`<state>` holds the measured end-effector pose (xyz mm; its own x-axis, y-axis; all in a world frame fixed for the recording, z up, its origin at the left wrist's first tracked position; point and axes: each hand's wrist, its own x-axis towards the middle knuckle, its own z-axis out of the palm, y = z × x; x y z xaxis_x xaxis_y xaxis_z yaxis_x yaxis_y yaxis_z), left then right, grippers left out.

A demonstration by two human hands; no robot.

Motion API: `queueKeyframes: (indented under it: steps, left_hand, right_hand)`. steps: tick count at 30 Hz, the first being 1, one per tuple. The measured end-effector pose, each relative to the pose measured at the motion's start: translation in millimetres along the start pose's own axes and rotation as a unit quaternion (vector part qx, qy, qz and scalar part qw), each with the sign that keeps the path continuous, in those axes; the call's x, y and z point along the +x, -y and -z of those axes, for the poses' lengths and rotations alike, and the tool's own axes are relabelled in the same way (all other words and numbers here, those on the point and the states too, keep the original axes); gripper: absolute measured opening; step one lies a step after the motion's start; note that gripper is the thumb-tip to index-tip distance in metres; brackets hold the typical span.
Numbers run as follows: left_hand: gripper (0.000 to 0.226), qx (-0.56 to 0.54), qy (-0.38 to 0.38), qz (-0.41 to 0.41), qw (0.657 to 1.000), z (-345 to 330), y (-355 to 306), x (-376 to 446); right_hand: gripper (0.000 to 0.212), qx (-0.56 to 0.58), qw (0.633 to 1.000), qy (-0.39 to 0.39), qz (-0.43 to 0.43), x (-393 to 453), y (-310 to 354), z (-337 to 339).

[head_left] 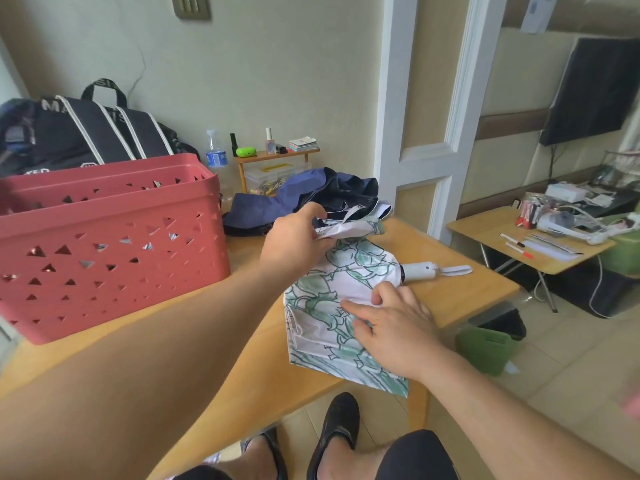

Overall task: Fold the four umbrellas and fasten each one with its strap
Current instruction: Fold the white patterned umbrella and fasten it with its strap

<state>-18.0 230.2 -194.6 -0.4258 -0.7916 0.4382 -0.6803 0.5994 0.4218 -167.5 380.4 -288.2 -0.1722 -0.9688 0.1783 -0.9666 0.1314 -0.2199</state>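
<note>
Left hand pinching the green-leaf white umbrella canopy's far edge, right hand pressing flat-fingered on its folds, wooden counter beneath, red basket alongside

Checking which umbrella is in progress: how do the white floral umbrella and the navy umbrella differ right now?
The white floral umbrella lies at the table's near edge, partly flattened, with both hands on it; the navy umbrella sits crumpled and untouched behind it. The floral one's white handle shows; the navy one's handle is hidden. Neither looks strapped yet.
</note>
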Motion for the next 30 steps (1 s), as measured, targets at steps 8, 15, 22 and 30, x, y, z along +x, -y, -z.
queueKeyframes:
  steps: [8, 15, 22, 30]
  left_hand:
    - [0.019, -0.064, -0.132, -0.002, 0.989, 17, 9, -19]
    - [0.033, -0.207, -0.091, 0.065, 0.972, 28, 14, -40]
    - [0.063, -0.200, -0.047, 0.008, 0.979, 31, 5, -57]
    - [0.038, -0.270, -0.096, 0.040, 0.957, 29, -3, -59]
  right_hand:
    - [0.046, 0.018, 1.000, 0.001, -0.006, -3, 3, 3]
    - [0.045, 0.013, 1.000, 0.004, -0.008, -4, 5, 5]
    - [0.039, 0.053, 0.998, -0.039, 0.010, -5, 1, 3]
    - [0.024, 0.162, 0.940, -0.300, 0.031, -2, -2, 16]
